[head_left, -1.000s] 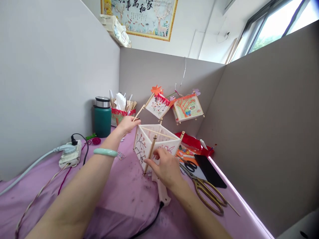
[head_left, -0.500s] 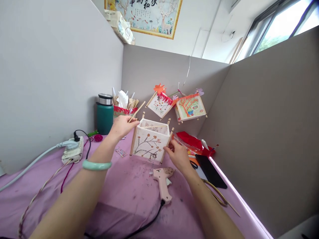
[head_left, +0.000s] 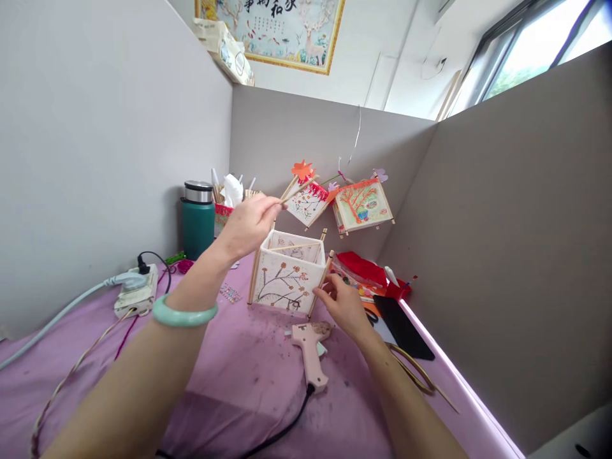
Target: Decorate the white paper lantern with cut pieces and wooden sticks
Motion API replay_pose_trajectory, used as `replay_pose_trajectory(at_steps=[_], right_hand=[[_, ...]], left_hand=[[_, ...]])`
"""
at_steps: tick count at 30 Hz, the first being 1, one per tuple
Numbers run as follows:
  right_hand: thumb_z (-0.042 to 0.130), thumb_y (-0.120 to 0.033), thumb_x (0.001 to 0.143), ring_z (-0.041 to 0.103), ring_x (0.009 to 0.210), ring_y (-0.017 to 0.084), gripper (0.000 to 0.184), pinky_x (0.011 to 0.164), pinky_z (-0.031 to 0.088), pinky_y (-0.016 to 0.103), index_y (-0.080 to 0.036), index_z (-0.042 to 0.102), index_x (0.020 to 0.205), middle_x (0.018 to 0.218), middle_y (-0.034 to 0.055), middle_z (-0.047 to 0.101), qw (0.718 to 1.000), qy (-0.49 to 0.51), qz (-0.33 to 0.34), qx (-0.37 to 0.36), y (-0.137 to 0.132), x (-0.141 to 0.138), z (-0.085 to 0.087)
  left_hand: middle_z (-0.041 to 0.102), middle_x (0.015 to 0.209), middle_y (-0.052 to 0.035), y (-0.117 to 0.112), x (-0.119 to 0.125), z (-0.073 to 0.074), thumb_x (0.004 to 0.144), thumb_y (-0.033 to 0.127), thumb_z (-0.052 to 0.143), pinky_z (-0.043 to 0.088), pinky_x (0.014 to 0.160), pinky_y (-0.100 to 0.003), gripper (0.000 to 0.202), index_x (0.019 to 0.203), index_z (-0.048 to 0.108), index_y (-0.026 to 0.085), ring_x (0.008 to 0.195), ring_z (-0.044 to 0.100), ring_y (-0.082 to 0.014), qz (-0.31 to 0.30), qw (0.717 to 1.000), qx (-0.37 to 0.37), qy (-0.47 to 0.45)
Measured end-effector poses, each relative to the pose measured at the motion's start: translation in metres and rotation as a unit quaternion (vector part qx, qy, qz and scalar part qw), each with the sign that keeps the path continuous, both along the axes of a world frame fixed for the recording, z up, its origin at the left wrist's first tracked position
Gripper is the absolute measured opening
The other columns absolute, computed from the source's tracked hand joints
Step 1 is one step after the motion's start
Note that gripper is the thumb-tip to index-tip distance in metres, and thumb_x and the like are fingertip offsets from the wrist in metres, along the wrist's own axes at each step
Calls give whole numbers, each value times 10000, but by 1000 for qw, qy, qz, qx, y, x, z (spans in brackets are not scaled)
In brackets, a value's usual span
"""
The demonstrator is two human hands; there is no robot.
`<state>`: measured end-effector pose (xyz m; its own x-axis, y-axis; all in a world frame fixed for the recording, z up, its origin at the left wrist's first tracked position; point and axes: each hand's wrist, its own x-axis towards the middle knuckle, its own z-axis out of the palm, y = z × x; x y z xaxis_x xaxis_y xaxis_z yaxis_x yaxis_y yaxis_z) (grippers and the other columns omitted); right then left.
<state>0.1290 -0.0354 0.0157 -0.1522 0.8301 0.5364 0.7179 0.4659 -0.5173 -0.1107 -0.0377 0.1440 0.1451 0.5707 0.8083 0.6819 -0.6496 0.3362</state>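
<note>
While held, wooden sticks (head_left: pixel 253 193) in red-trimmed cup (head_left: pixel 220 217).

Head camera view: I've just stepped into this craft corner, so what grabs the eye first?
The white paper lantern with painted branches stands mid-table on the purple cloth, the right hand at its corner and the left hand pinching a thin stick above it. A pink glue gun lies in front; two finished lanterns hang behind.

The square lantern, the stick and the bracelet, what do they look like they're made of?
Lantern: likely thin matte white paper panels, painted with branches, on pale wooden corner sticks. Stick in the left hand: bare light wood or bamboo. Bracelet: smooth, glossy pale green, possibly jade or glass.
</note>
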Motion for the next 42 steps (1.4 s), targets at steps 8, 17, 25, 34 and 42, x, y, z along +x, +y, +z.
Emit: replay_pose_trajectory(at_steps=[8, 17, 25, 34, 42], right_hand=[[592, -418, 816, 540, 560, 127, 250, 578, 404, 269, -208, 584, 953, 738, -12, 636, 996, 72, 7, 59, 1, 1, 16], [625, -434, 791, 505, 509, 99, 417, 484, 442, 239, -214, 540, 1136, 749, -23, 576, 949, 290, 79, 99, 6, 2, 50], [566, -367, 845, 552, 545, 113, 239, 551, 484, 261, -201, 693, 961, 795, 24, 663, 949, 261, 60, 167, 2, -13, 64], [543, -296, 877, 608, 801, 153, 206, 745, 490, 289, -245, 718, 973, 851, 22, 641, 943, 172, 32, 285, 9, -32, 52], [597, -366, 839, 494, 613, 111, 266, 657, 479, 288, -248, 659, 1070, 916, 29, 527, 952, 148, -41, 266, 9, -29, 43]], left_hand=[[668, 788, -21, 42, 32, 34, 893, 241, 424, 428, 786, -276, 244, 1000, 626, 156, 804, 583, -125, -225, 964, -99, 104], [702, 918, -18, 81, 34, 27, 815, 325, 542, 416, 811, -264, 246, 963, 712, 226, 895, 583, -149, -258, 899, -215, 280], [696, 1034, -2, 91, 31, 24, 805, 354, 542, 423, 772, -236, 300, 1045, 694, 258, 891, 587, -143, -246, 872, -265, 331], [695, 912, -9, 80, 37, 24, 785, 332, 566, 415, 665, -226, 298, 1032, 705, 238, 753, 566, -121, -273, 873, -249, 319], [687, 810, -10, 88, 35, 20, 755, 303, 589, 406, 604, -224, 233, 930, 727, 235, 672, 554, -110, -273, 877, -261, 297]])
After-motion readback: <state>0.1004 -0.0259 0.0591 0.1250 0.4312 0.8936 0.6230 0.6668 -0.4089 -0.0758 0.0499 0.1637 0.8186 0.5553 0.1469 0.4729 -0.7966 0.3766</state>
